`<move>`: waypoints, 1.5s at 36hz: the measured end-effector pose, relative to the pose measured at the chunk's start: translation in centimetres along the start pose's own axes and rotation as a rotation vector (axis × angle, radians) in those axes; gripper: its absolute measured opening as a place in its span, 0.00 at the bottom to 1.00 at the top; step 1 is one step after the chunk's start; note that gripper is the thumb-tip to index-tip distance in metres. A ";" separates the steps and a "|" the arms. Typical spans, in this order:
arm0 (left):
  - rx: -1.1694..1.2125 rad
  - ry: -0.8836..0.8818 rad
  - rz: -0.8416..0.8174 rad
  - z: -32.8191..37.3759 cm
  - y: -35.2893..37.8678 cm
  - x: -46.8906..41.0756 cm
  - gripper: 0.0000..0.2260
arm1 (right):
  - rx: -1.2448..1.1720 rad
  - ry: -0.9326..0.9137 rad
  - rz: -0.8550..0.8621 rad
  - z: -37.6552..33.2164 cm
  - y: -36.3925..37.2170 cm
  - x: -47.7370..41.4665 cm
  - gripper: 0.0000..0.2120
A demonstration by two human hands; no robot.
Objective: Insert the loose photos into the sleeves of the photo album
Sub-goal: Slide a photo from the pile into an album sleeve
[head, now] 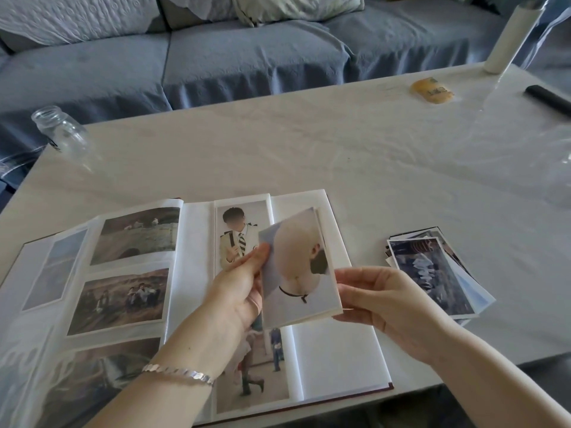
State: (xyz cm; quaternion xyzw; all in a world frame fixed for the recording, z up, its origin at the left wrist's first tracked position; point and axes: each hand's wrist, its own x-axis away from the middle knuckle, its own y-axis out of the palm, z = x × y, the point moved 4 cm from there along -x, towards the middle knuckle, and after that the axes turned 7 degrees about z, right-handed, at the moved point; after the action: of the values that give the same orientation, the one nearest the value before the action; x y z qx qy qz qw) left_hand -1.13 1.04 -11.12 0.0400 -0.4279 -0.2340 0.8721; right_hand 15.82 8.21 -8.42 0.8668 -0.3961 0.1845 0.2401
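Low in the centre of the frame, lifted clear above the open photo album: one portrait photo, tilted, pinched along its left edge by the left hand, thumb on the front and fingers behind, and caught at its lower right edge between thumb and fingers of the right hand. Both hands closed on that print and on nothing else. Possibly more than one print in the grip, going by the thick lower edge; hard to tell. Not yet in any sleeve. Toward the lower left of the frame, on the album's left page, landscape pictures already in their pockets, three in a column with a narrow strip beside them. On the right page, left column filled with two upright pictures; right column, partly behind the held print, blank white and seemingly empty. Right of the album, near it but not touching, a fanned pile of loose photos lying on the table, several at least, count unclear. By judgement, well begun but far from finished: one page full, the other about half full, the held print likely next for the empty column, then the pile. Elsewhere on the table, a glass jar at upper left, a white bottle at upper right, a yellowish packet and a dark stick-like object nearby. Across the top of the frame, a grey-blue sofa. On the left wrist, a silver bracelet.
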 end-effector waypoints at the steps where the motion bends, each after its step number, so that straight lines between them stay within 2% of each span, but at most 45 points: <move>1: -0.001 -0.005 -0.003 -0.1 0.1 0.1 0.04 | -0.021 0.004 -0.002 0.0 0.0 0.1 0.15; 3: -0.009 0.003 -0.001 -0.2 0.3 0.2 0.02 | -0.078 0.014 -0.017 0.0 0.1 0.2 0.14; 5: -0.022 0.014 -0.003 -0.2 0.2 0.0 0.02 | -0.088 0.005 -0.039 -0.1 0.2 0.2 0.18; 8: -0.042 0.020 -0.007 -0.2 0.1 -0.1 0.06 | -0.047 -0.009 -0.052 -0.2 0.2 0.0 0.20; 18: -0.101 0.025 -0.095 0.0 0.3 0.6 0.07 | -0.071 0.014 -0.002 0.3 -0.3 -0.2 0.12; 20: -0.109 0.033 -0.062 -0.1 0.3 0.6 0.06 | 0.033 -0.031 0.103 0.1 -0.6 -0.1 0.07; 22: -0.159 0.091 0.014 0.0 0.0 0.4 0.05 | 0.176 -0.120 0.289 -0.3 -1.6 -0.2 0.06; 27: -0.244 0.289 0.163 0.9 -0.5 0.0 0.06 | 0.487 -0.347 0.702 -2.5 -5.9 0.0 0.12; 31: -0.399 0.485 0.277 1.9 -0.9 -0.2 0.08 | 0.745 -0.332 0.885 -3.0 -9.2 0.3 0.16; 36: -0.576 0.693 0.349 2.9 -1.3 -0.1 0.07 | 1.078 -0.206 0.866 -2.1 -9.1 -0.1 0.20; 39: -0.620 0.762 0.376 3.7 -1.6 0.1 0.06 | 1.265 -0.328 0.835 -1.6 -6.8 -0.7 0.21; 43: -0.628 0.802 0.387 4.7 -1.8 0.3 0.05 | 1.248 -0.556 0.547 -0.5 -2.5 -2.7 0.15; 46: -0.626 0.828 0.392 5.0 -1.8 0.1 0.03 | 1.306 -0.644 0.296 -0.1 1.2 -4.0 0.19; 48: -0.644 0.846 0.400 5.2 -1.7 0.1 0.04 | 1.381 -0.632 0.190 0.4 2.7 -5.2 0.22; 51: -0.652 0.847 0.408 5.6 -1.7 -0.1 0.05 | 1.438 -0.567 0.163 0.7 3.7 -7.1 0.26; 54: -0.661 0.853 0.406 5.9 -1.6 -0.6 0.04 | 1.454 -0.489 0.247 0.6 3.4 -9.1 0.30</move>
State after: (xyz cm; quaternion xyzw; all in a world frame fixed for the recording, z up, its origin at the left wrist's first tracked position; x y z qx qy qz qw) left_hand -6.55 0.61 -8.28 -0.2270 0.0584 -0.1466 0.9610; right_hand 7.62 11.43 -12.62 0.7722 -0.3109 0.2271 -0.5055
